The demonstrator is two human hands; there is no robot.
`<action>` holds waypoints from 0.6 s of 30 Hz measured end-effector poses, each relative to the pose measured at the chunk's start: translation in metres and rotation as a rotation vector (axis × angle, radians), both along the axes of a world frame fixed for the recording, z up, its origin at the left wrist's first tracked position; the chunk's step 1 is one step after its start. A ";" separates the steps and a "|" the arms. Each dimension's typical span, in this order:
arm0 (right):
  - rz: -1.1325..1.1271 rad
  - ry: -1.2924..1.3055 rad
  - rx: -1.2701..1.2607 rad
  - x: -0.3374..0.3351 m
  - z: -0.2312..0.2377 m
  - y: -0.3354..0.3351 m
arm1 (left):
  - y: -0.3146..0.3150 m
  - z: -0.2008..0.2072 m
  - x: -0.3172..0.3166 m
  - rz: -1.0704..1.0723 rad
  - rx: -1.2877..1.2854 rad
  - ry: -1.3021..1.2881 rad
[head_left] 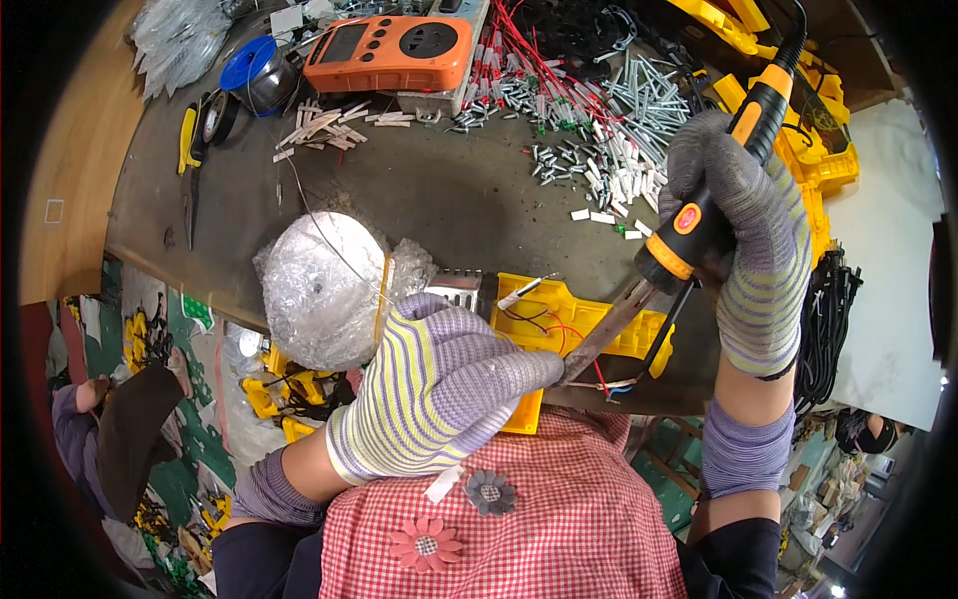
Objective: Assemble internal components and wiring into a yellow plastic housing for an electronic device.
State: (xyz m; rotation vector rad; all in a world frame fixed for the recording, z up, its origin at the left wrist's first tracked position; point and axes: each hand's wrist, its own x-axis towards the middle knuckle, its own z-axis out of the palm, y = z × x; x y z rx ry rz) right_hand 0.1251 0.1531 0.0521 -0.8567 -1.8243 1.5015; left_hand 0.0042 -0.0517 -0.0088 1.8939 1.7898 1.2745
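My right hand [763, 240], in a striped glove, is wrapped round the black and orange handle of a soldering iron [689, 235]. The iron's metal shaft slants down to the left, its tip beside the fingertips of my left hand [439, 389]. That hand, gloved too, is closed, with a thin solder wire [324, 235] running into it. Under the iron lies a yellow plastic housing [589, 317] with red and black wires. Blue and white wire ends [619, 387] show near the tip; the joint itself is partly hidden. A round bubble-wrapped part [324, 290] lies left of the housing.
Toward the back are an orange meter [389, 55], a blue wire spool [254, 75], and a yellow-handled cutting tool [190, 150]. Screws [639, 100] and white sleeves [619, 180] lie at back right, near yellow housings [813, 160] and black cables [828, 329]. Another person [100, 439] is at far left.
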 end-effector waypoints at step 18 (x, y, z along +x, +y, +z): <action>0.044 0.052 -0.069 0.013 0.005 0.011 | -0.006 0.000 -0.003 0.089 0.051 -0.090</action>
